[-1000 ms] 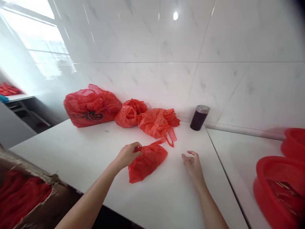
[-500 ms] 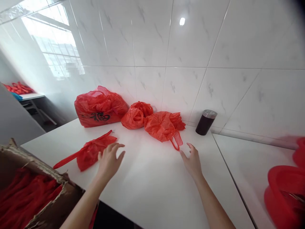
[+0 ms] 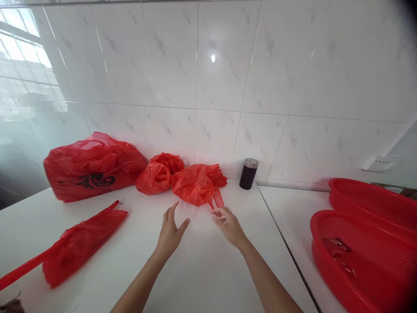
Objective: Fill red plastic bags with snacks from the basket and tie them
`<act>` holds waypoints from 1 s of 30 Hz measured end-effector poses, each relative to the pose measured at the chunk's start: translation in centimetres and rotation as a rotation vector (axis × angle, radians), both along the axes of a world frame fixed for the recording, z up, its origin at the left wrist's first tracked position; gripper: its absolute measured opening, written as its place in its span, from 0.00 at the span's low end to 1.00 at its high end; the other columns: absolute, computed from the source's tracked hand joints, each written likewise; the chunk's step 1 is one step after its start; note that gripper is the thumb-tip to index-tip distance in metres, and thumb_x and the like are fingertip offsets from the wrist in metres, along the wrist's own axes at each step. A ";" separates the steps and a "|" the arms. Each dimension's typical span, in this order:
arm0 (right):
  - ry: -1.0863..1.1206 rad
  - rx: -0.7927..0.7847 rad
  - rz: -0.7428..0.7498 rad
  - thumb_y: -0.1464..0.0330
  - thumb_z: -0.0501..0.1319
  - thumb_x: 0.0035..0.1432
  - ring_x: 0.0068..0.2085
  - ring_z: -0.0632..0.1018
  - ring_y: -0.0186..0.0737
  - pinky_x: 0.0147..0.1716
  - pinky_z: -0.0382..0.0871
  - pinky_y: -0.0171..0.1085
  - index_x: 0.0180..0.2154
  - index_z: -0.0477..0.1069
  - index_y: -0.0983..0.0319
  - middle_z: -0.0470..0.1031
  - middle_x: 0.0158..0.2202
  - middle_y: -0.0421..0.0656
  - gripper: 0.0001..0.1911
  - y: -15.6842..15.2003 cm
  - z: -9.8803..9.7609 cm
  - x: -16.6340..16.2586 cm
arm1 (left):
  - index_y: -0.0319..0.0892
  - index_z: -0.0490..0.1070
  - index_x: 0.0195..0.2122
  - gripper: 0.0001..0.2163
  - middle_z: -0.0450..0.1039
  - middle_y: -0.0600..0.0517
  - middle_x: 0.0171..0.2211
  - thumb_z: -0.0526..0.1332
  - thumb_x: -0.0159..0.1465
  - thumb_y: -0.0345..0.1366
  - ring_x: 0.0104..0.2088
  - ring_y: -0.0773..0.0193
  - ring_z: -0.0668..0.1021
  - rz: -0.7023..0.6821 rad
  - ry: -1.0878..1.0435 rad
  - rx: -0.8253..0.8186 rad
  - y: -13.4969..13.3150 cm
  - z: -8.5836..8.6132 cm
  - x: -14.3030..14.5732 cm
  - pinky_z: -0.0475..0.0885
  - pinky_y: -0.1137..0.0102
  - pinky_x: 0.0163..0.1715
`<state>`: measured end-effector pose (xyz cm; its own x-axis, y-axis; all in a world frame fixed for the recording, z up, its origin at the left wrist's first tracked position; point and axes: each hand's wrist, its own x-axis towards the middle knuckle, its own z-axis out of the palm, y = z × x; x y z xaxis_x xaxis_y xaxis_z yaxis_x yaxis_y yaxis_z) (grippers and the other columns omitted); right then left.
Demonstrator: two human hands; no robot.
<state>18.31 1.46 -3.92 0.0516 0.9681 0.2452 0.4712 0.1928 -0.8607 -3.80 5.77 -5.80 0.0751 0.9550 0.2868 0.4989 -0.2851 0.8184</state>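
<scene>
My left hand hovers over the white table with its fingers stretched out, holding nothing. My right hand reaches forward, fingers loosely spread and slightly blurred, just short of the handles of a crumpled red plastic bag. A second small red bag lies beside that one against the wall. A flat, long red bag rests on the table at the left, apart from both hands.
A large stuffed red bag with black print stands at the back left. A dark cylindrical jar with a metal lid sits by the tiled wall. Two red plastic baskets occupy the right-hand table.
My left hand moved the flat red bag to the left, let it go and came back to the middle. My right hand moved forward toward the crumpled bag. The view swung right.
</scene>
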 end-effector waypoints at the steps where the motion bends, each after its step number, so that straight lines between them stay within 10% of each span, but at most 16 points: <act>1: -0.008 0.016 -0.102 0.64 0.58 0.58 0.53 0.72 0.44 0.52 0.65 0.43 0.41 0.76 0.58 0.70 0.53 0.47 0.11 1.1 0.1 0.8 | 0.51 0.50 0.65 0.30 0.55 0.42 0.61 0.58 0.63 0.47 0.57 0.49 0.68 -0.017 -0.001 0.010 0.2 -0.1 0.6 0.71 0.56 0.47; 8: 0.011 0.021 -0.109 0.65 0.58 0.58 0.50 0.75 0.45 0.53 0.66 0.45 0.47 0.75 0.60 0.75 0.50 0.48 0.16 3.2 0.5 1.4 | 0.50 0.56 0.63 0.28 0.60 0.40 0.59 0.59 0.62 0.44 0.57 0.47 0.69 -0.022 -0.032 0.092 1.9 -1.4 4.2 0.69 0.51 0.51; 14: 0.193 -0.227 0.460 0.57 0.61 0.58 0.46 0.77 0.44 0.47 0.68 0.40 0.40 0.79 0.58 0.77 0.44 0.44 0.15 -6.0 3.1 2.2 | 0.48 0.46 0.67 0.32 0.47 0.40 0.66 0.57 0.64 0.43 0.67 0.46 0.53 0.000 -0.063 0.093 4.5 -2.3 3.5 0.61 0.50 0.59; 23: 0.915 0.196 -0.260 0.57 0.58 0.59 0.27 0.66 0.39 0.28 0.65 0.37 0.20 0.57 0.59 0.60 0.24 0.39 0.20 -11.8 2.0 9.8 | 0.44 0.49 0.66 0.29 0.47 0.39 0.66 0.53 0.63 0.32 0.68 0.47 0.52 0.048 -0.061 -0.006 5.5 -2.3 1.9 0.55 0.50 0.62; 30: 1.101 0.214 -0.235 0.64 0.64 0.55 0.29 0.67 0.34 0.31 0.66 0.34 0.25 0.61 0.59 0.60 0.26 0.37 0.14 -11.7 3.4 7.6 | 0.51 0.57 0.60 0.20 0.56 0.46 0.62 0.55 0.66 0.40 0.63 0.54 0.61 -0.124 -0.058 0.300 -6.4 1.9 6.0 0.60 0.54 0.61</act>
